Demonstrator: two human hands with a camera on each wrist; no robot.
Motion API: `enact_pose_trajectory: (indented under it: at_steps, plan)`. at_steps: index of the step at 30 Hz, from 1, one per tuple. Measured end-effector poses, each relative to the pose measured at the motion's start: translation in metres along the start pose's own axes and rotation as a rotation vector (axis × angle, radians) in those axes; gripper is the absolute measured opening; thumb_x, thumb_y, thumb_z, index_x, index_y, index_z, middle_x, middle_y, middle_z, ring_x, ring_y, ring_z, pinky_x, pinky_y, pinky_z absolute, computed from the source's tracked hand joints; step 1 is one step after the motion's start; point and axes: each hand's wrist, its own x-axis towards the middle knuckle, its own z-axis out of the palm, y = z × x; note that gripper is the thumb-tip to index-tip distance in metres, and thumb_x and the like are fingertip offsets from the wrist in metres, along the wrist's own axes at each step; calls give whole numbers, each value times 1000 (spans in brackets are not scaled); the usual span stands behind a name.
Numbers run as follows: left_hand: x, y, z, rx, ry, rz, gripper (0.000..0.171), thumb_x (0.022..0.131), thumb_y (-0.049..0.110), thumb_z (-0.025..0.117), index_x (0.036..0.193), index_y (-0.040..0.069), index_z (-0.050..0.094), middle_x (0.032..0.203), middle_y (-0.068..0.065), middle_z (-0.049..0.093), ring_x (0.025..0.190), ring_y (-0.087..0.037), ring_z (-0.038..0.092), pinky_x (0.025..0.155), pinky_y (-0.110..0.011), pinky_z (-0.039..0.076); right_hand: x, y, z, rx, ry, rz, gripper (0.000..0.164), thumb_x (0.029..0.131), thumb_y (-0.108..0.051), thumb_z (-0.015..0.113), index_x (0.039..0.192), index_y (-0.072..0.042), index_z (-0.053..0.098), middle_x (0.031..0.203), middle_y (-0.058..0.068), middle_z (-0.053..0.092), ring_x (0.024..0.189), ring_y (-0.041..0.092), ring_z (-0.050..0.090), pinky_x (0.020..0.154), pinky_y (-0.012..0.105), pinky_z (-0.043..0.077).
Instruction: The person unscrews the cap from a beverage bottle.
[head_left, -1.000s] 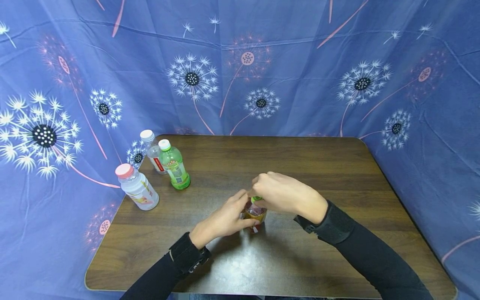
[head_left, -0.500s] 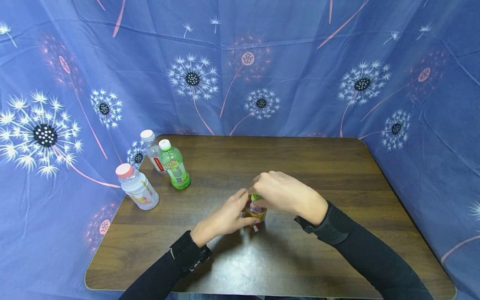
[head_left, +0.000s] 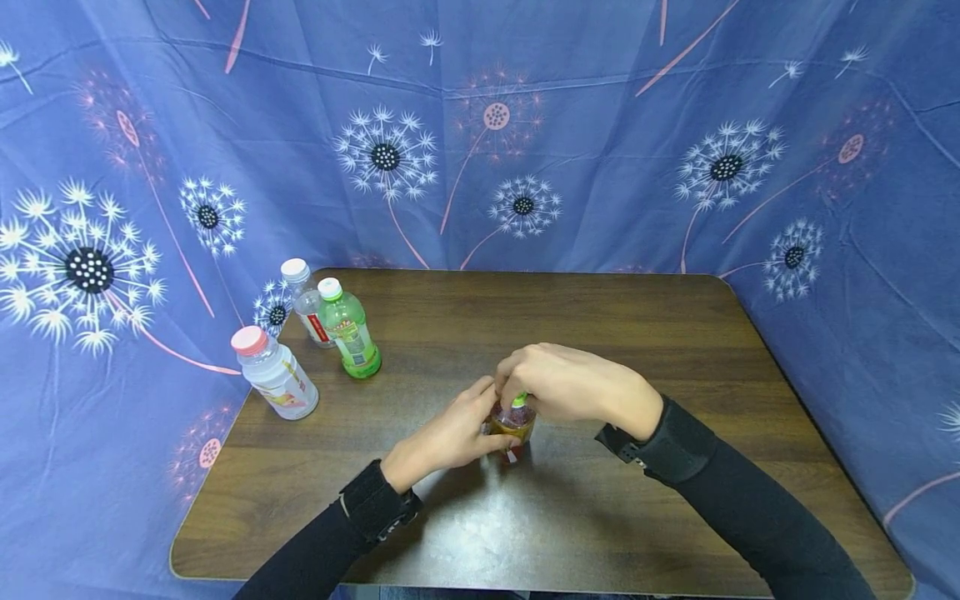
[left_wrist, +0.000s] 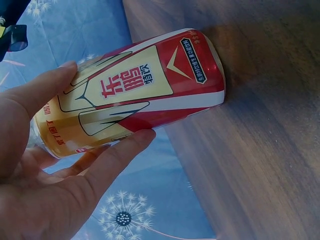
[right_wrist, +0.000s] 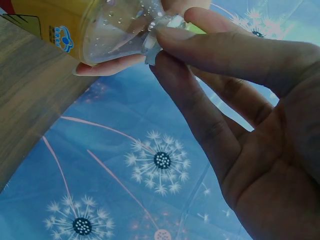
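Observation:
A drink bottle [head_left: 512,427] with a red and gold label stands upright on the table, its green cap [head_left: 519,401] partly covered by fingers. My left hand [head_left: 448,435] grips the bottle's side, the thumb and fingers [left_wrist: 135,142] spread around the label in the left wrist view. From above, my right hand [head_left: 573,385] pinches at the cap. The right wrist view shows its thumb and fingertips [right_wrist: 175,42] at the clear neck [right_wrist: 150,35], where a small translucent piece shows between them and a bit of green shows behind.
On the table's left stand a green bottle [head_left: 348,333] with a white cap, a clear bottle [head_left: 309,308] behind it, and a pale bottle [head_left: 281,379] with a pink cap near the edge. A blue dandelion-print cloth [head_left: 600,208] hangs around the wooden table [head_left: 637,317].
My right hand has turned slightly at the bottle's top, its fingers shifting left, and the green cap shows at a different spot beneath them. My left hand stays in place on the bottle.

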Motion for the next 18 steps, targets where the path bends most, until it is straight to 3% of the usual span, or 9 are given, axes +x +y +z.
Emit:
enact_pose_trajectory:
  at_steps: [8, 18]
  plan:
    - [-2, 2, 2, -3, 2, -32, 62, 93, 28, 82, 145, 12, 51, 123, -5, 57, 106, -15, 62, 87, -28, 59, 3, -1, -6, 31, -51, 41, 42, 82, 18, 70, 97, -19, 84, 99, -6, 73, 93, 8, 71, 78, 19, 58]
    - [-3, 3, 3, 25, 30, -38, 60, 93, 31, 81, 143, 13, 52, 119, -3, 56, 100, -11, 59, 82, -25, 57, 4, -2, -7, 6, -48, 46, 34, 82, 9, 79, 96, -21, 84, 94, -7, 71, 88, 6, 69, 77, 20, 58]
